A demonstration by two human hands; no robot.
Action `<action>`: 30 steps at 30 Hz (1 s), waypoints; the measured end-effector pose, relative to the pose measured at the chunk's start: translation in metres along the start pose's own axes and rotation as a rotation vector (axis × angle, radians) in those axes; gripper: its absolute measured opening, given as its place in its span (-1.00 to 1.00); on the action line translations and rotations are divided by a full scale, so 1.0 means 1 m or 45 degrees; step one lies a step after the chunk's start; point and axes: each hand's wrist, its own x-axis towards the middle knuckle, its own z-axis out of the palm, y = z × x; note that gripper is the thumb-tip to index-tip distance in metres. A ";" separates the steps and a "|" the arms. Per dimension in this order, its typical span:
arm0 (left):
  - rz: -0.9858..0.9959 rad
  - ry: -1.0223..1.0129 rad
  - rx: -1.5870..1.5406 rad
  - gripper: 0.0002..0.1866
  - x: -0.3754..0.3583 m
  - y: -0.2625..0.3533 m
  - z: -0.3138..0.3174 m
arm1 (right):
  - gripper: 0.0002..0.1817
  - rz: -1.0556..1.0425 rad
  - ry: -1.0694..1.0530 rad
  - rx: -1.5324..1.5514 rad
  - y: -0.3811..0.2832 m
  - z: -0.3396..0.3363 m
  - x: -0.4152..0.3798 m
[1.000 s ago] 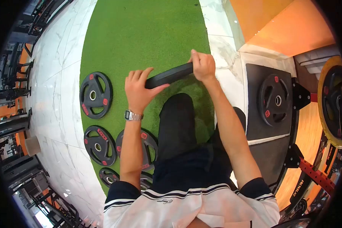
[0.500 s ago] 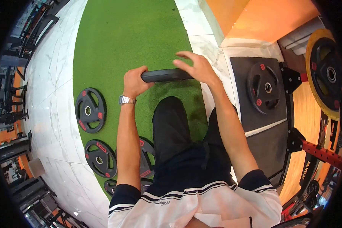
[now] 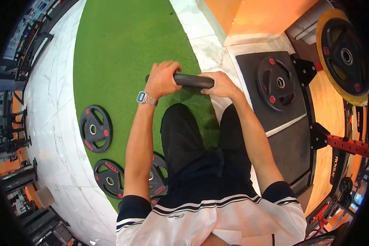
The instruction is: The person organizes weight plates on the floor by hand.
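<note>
A black weight plate [image 3: 192, 81] is held upright on edge above the green turf, seen edge-on in front of my knees. My left hand [image 3: 163, 80], with a silver digital watch [image 3: 142, 97] on the wrist, lies across its left part with curled fingers bent over the far side. A short piece of rim shows left of that hand. My right hand [image 3: 220, 84] grips the plate's right end, thumb on the near side. Flat on the turf at left lie a plate with red marks [image 3: 106, 130] and another [image 3: 119, 180]; a third plate [image 3: 162, 186] is partly hidden by my left arm.
On a black rubber mat [image 3: 250, 67] at right lies another plate [image 3: 293, 86]. A plate with a yellow one behind it [image 3: 324, 45] hangs on the rack by a red beam [image 3: 348, 144]. An orange pillar [image 3: 254, 16] stands ahead; white tiles [image 3: 53, 102] border the turf.
My right hand, open and raised before, has closed on the plate's right end. My left hand has moved inward from the left end onto the plate. The view has shifted slightly.
</note>
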 end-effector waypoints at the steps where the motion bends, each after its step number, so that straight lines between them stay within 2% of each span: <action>1: -0.044 -0.072 0.017 -0.70 -0.002 0.003 0.002 | -0.45 0.012 -0.021 0.004 0.003 -0.003 -0.008; 4: -0.197 -0.320 0.072 -0.73 0.000 0.025 0.007 | -0.45 -0.007 -0.065 0.016 0.007 -0.008 -0.021; 7: -0.188 -0.348 0.150 -0.71 0.009 0.035 0.015 | -0.47 -0.002 -0.020 -0.068 -0.011 -0.011 -0.023; 10: -0.191 -0.368 0.196 -0.71 0.024 0.047 0.018 | -0.41 -0.127 0.259 -0.118 -0.028 -0.004 -0.010; 13: 0.009 -0.037 0.197 -0.63 0.033 0.054 0.031 | -0.32 0.142 0.133 -0.211 -0.021 -0.015 0.002; 14: -0.002 0.001 0.262 -0.53 0.032 0.058 0.034 | -0.36 0.089 0.141 -0.186 -0.018 -0.021 0.000; 17: 0.040 0.278 0.364 -0.45 0.022 0.043 0.038 | -0.44 0.104 0.155 -0.109 0.007 -0.026 -0.006; 18: -0.102 0.266 0.276 -0.50 0.018 0.032 0.040 | -0.51 0.119 0.199 -0.112 0.010 -0.027 -0.013; 21: -0.154 0.079 -0.008 -0.58 0.017 0.021 0.040 | -0.51 0.191 0.174 -0.085 0.018 -0.032 -0.031; 22: -0.197 0.033 0.023 -0.66 0.021 0.028 0.042 | -0.52 0.125 0.237 -0.050 0.025 -0.031 -0.036; 30: -0.020 0.018 0.247 -0.71 0.071 0.074 0.074 | -0.49 0.281 0.382 0.098 0.063 -0.042 -0.080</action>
